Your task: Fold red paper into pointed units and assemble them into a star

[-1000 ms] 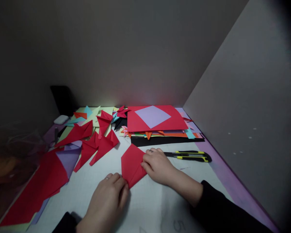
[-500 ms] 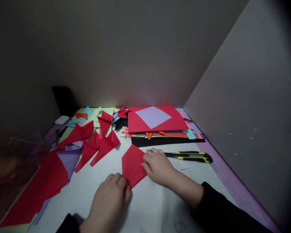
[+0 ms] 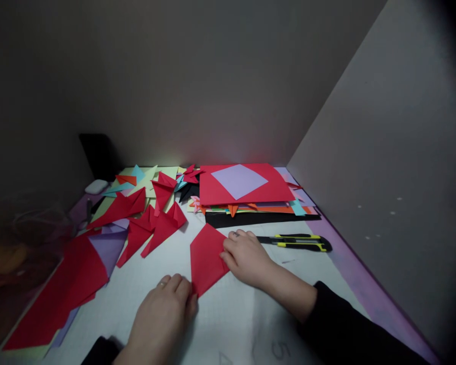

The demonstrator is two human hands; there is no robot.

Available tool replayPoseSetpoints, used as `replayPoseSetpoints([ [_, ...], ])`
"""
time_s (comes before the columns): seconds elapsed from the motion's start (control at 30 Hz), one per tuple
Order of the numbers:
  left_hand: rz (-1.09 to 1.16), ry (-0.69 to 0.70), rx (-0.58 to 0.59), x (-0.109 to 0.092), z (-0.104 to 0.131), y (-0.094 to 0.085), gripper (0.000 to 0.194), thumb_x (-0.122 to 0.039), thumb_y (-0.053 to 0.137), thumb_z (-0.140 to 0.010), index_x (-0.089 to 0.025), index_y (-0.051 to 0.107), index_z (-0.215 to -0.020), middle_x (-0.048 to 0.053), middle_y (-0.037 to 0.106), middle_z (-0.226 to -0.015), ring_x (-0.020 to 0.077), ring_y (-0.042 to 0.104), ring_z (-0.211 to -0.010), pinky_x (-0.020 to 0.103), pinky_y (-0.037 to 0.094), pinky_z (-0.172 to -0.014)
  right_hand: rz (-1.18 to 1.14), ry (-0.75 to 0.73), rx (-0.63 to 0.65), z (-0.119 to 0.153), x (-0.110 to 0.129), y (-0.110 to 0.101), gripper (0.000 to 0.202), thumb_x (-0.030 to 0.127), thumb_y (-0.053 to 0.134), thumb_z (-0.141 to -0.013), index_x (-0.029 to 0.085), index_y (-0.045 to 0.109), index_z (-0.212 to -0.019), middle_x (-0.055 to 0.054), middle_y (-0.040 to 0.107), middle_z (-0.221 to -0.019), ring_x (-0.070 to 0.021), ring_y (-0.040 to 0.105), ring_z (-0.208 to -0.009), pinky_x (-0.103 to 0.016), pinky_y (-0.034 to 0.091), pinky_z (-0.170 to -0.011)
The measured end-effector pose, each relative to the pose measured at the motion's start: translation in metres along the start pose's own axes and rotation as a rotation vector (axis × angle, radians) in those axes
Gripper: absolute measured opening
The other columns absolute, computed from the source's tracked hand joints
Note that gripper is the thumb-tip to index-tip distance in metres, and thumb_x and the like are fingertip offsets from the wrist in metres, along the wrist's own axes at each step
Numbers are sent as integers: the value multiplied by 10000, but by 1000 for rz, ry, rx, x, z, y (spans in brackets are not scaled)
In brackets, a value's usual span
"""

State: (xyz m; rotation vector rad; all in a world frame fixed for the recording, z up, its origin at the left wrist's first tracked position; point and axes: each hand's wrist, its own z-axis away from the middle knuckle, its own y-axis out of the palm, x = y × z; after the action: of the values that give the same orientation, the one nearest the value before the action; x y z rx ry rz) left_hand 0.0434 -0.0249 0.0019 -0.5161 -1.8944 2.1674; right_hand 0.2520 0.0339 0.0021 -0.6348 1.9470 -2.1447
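Observation:
A folded red sheet of paper (image 3: 208,256) lies on the white table surface between my two hands. My right hand (image 3: 249,259) is closed on its right edge, fingers curled and thumb on the paper. My left hand (image 3: 161,309), wearing a ring, is at the lower left corner with thumb and fingers drawn together on it; the fingertips are partly hidden. Just beyond my right hand lies a black and yellow utility knife (image 3: 302,242). Several folded red paper pieces (image 3: 165,230) rest to the upper left of the sheet.
A stack of coloured paper, topped by a red sheet (image 3: 213,185) and a lilac square (image 3: 240,181), stands against the back wall. At the left lie more red sheets (image 3: 61,294), a white case (image 3: 96,187) and a dark upright object (image 3: 99,154). A wall (image 3: 395,152) bounds the right.
My left hand has shifted slightly left and toward me, and more of the paper's lower corner shows. My right hand stays on the right edge.

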Motion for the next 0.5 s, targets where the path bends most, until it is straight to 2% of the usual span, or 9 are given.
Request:
replayPoseSetpoints([
  [0.13, 22, 34, -20, 4, 3, 1, 195, -150, 465, -865, -165, 650, -805, 64, 640, -777, 237, 594, -755, 366, 469, -686, 1, 0, 1, 0, 0, 0, 219, 296, 462, -924, 170, 620, -840, -77, 622, -918, -236, 518, -926, -351, 298, -745],
  [0.2, 73, 123, -42, 8, 4, 1, 202, -129, 470, -877, -181, 656, -938, 64, 640, -857, 228, 589, -800, 366, 474, -708, 7, 2, -1, 1, -1, 1, 223, 303, 462, -925, 169, 620, -841, -77, 621, -917, -236, 518, -920, -351, 298, -744],
  [0.27, 116, 255, -74, 13, 4, 2, 337, -85, 488, -868, -232, 607, -1147, 68, 636, -985, 221, 582, -885, 369, 477, -761, 13, 3, -6, 1, -1, 2, 230, 310, 460, -926, 168, 620, -844, -77, 621, -915, -236, 518, -912, -352, 299, -742],
  [0.33, 106, 366, -96, 16, 3, 2, 478, -45, 510, -846, -260, 533, -1272, 82, 622, -1081, 229, 568, -947, 386, 477, -796, 17, 2, -10, 2, 0, 2, 232, 311, 458, -928, 168, 622, -846, -76, 620, -917, -237, 518, -915, -354, 302, -746],
  [0.5, -4, 416, -36, 12, 2, -6, 456, -30, 518, -829, -222, 571, -1239, 104, 623, -1135, 247, 561, -965, 394, 488, -783, 10, 6, 2, 1, 1, 1, 226, 300, 460, -930, 165, 627, -859, -85, 618, -930, -240, 517, -932, -360, 309, -767],
])
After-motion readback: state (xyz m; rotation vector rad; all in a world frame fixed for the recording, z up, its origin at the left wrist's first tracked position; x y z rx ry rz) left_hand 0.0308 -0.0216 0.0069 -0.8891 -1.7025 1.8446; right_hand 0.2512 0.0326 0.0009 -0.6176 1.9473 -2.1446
